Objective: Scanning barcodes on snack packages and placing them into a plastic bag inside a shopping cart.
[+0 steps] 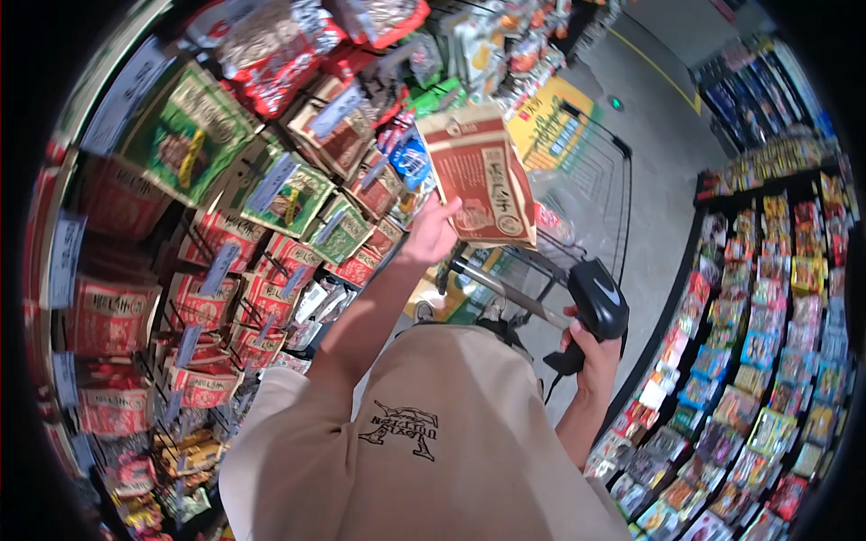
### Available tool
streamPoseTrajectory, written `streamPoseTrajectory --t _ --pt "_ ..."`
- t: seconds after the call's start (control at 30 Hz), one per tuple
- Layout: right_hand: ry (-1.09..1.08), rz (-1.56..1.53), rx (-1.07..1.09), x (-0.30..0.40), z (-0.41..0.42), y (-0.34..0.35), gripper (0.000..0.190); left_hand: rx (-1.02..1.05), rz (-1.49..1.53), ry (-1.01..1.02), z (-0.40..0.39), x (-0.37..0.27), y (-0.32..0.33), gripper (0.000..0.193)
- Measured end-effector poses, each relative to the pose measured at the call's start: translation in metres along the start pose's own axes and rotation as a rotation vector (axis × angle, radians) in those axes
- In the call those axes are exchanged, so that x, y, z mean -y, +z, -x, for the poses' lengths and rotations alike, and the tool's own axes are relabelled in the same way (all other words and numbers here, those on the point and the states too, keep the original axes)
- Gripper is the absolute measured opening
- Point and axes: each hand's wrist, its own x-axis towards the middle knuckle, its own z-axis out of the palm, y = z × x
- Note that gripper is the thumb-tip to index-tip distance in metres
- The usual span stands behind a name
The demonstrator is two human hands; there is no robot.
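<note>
My left hand [433,231] grips the lower left edge of a flat red and tan paper snack packet [473,179], its printed face towards me. On the right, my right hand [590,348] is closed around the handle of a black handheld barcode scanner [597,301], whose cable hangs down. Just beyond both hands is a wire shopping cart [626,203]; its handlebar [511,287] runs between them. A red and white packet and clear plastic lie in the cart.
Hanging racks at the left carry green packets [193,138], red packets [111,314] and price tags [220,267]. Shelves of small colourful packages [737,406] line the right side. A yellow and green printed panel [551,125] stands beyond the cart on the grey floor [663,101].
</note>
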Motion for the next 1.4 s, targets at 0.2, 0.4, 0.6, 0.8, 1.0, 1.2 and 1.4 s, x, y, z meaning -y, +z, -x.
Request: streamPoseTrajectory --t 0.2,0.4,0.6,0.8,1.0,1.2,1.4 --pt "0.054 -0.030 0.122 0.003 0.000 -0.006 0.027 0.176 0.234 -0.201 -0.035 0.005 0.022 0.048" --pt "0.103 0.003 0.120 0.009 -0.001 -0.013 0.028 0.443 0.388 -0.386 -0.065 0.040 0.075 0.032" --pt "0.156 0.153 0.156 0.014 -0.015 -0.040 0.031 0.599 0.460 -0.506 -0.102 0.100 0.096 0.032" --pt "0.072 0.240 0.160 0.016 -0.037 -0.068 0.024 0.600 0.512 -0.568 -0.131 0.160 0.123 0.032" --pt "0.304 0.056 0.102 0.013 -0.059 -0.113 0.024 0.393 0.338 -0.544 -0.155 0.194 0.137 0.034" --pt "0.293 0.004 -0.073 0.002 -0.077 -0.174 0.026 0.411 0.046 -0.491 -0.232 0.200 0.049 0.039" --pt "0.322 -0.087 -0.226 0.001 -0.100 -0.233 0.029 -0.025 -0.543 -0.492 -0.266 0.220 0.025 0.030"
